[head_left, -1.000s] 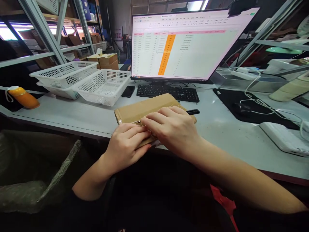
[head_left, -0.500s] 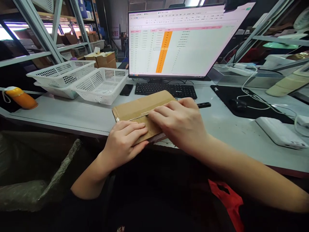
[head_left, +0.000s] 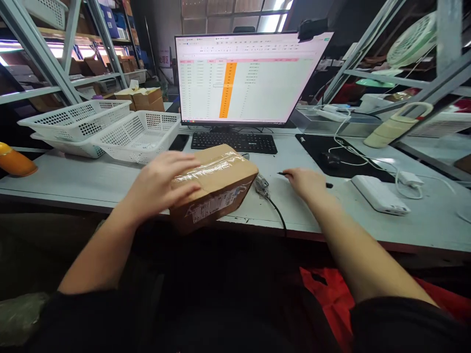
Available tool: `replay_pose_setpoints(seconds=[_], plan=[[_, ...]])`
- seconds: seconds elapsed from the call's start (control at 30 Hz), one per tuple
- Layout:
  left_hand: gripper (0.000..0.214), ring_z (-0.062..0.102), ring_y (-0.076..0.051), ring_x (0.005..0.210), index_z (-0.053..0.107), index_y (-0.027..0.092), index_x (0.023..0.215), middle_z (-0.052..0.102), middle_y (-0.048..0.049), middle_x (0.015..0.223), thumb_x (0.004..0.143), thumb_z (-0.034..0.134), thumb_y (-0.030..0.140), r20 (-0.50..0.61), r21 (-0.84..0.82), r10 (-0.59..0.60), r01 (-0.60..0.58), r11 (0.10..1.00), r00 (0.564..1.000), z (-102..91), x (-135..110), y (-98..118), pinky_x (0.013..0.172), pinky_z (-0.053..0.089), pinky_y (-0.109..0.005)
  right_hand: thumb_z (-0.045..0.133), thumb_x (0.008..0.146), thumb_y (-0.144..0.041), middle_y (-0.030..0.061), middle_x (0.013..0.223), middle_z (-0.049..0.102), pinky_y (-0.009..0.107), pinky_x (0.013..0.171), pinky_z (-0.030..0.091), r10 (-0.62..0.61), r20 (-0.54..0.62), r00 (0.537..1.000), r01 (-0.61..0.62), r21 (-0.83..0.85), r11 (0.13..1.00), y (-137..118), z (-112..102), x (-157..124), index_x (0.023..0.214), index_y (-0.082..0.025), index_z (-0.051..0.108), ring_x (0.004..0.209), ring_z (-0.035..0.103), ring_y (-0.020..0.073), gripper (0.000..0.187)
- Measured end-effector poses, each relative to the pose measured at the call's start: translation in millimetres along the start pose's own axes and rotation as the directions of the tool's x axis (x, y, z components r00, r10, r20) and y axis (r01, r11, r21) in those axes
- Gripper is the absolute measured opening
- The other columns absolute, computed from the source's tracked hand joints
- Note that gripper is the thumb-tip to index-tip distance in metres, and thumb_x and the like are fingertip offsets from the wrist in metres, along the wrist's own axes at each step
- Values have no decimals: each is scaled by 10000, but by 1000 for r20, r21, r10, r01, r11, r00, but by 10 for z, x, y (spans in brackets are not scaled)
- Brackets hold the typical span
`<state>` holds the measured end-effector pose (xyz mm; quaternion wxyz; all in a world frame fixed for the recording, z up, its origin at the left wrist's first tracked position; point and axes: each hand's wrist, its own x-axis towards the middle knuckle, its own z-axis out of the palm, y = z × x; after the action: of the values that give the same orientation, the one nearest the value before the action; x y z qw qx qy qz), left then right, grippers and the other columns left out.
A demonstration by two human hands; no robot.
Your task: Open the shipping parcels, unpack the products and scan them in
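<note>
My left hand (head_left: 160,184) grips the left end of a brown cardboard box (head_left: 217,171), fingers on top and thumb along the near upper edge. Clear tape shines across the top, and a printed white label (head_left: 215,206) is on the side facing me. The box is tilted at the desk's front edge. To its right, my right hand (head_left: 305,182) is closed over a slim black pen-like tool (head_left: 329,185) on the desk; its thin tip sticks out left of the fingers. Between box and hand lies a cable connector (head_left: 262,186) with a black cord.
Behind the box are a keyboard (head_left: 235,142), a phone (head_left: 179,142) and a monitor (head_left: 272,93) showing a spreadsheet. White plastic baskets (head_left: 142,137) stand at left beside an orange bottle (head_left: 16,161). At right are a mouse (head_left: 330,160), a white power-bank-like block (head_left: 379,195) and cables.
My right hand has left the box and moved right onto the slim black tool. The box has turned, so its label side and taped top now show; my left hand has shifted left with it.
</note>
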<state>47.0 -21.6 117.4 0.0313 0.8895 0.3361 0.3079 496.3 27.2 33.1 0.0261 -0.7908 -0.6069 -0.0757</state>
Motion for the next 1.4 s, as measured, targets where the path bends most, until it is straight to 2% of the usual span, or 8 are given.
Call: replay_pose_setpoints(seconds=[0.1, 0.23, 0.33, 0.43, 0.53, 0.97, 1.2, 1.4], plan=[[683, 470, -343, 1466, 580, 209, 1469, 504, -129, 1602, 925, 619, 621, 233, 169, -170, 132, 977, 958, -53, 435, -168, 1205, 395, -516, 498, 989, -242, 216, 1262, 739, 463, 855, 521, -8, 19, 1000, 8, 35, 999, 31, 170, 64, 1341, -149, 739, 1107, 693, 360, 437], [691, 601, -304, 1301, 527, 277, 1513, 614, -96, 1489, 935, 532, 655, 531, 250, -285, 174, 953, 798, -67, 764, -258, 1047, 488, -416, 448, 1028, -339, 169, 1356, 705, 494, 1006, 509, -161, -293, 943, 248, 291, 924, -363, -236, -114, 1383, -182, 700, 1242, 636, 335, 463], [600, 644, -294, 1202, 589, 306, 1443, 674, -91, 1391, 947, 488, 629, 581, 350, -290, 89, 932, 760, -84, 839, -195, 937, 500, -382, 474, 1037, -433, 109, 1203, 767, 488, 995, 521, -436, -491, 754, 640, 400, 657, -847, -708, -376, 1250, -254, 768, 1128, 672, 298, 404], [545, 683, -281, 1062, 603, 315, 1411, 728, -89, 1271, 935, 503, 559, 601, 431, -307, 24, 902, 737, -84, 888, -91, 840, 501, -360, 509, 1037, -458, 115, 1187, 763, 466, 984, 519, -737, -410, 538, 835, 379, 399, -1264, -1007, -545, 1222, -239, 784, 1098, 657, 282, 397], [570, 692, -280, 1019, 594, 296, 1426, 746, -94, 1214, 900, 550, 514, 594, 491, -327, -9, 871, 735, -79, 956, -14, 831, 498, -345, 533, 1029, -495, 154, 1258, 728, 500, 1021, 488, -845, -304, 439, 881, 331, 339, -1478, -1094, -575, 1276, -202, 770, 1172, 613, 315, 451], [517, 720, -304, 785, 653, 221, 1326, 770, -122, 889, 834, 611, 376, 623, 536, -276, -143, 832, 732, -22, 1026, 325, 690, 503, -363, 651, 877, -736, 185, 1278, 694, 536, 1064, 428, -861, -287, 421, 899, 257, 354, -1605, -1059, -477, 1208, -154, 740, 1279, 535, 380, 676], [559, 729, -332, 835, 625, 186, 1383, 776, -154, 969, 911, 512, 464, 639, 528, -197, -237, 816, 744, 3, 970, 205, 742, 514, -393, 623, 880, -745, 201, 1454, 617, 532, 1103, 359, -844, -310, 438, 897, 216, 387, -1750, -1039, -472, 1202, -158, 688, 1307, 514, 401, 672], [687, 714, -344, 895, 555, 199, 1457, 762, -135, 942, 842, 604, 500, 619, 538, -245, -175, 825, 746, -4, 1036, 82, 791, 507, -403, 525, 844, -850, 206, 1245, 681, 474, 953, 373, -841, -233, 488, 872, 163, 461, -1800, -1069, -427, 1106, -168, 636, 1091, 557, 380, 739]])
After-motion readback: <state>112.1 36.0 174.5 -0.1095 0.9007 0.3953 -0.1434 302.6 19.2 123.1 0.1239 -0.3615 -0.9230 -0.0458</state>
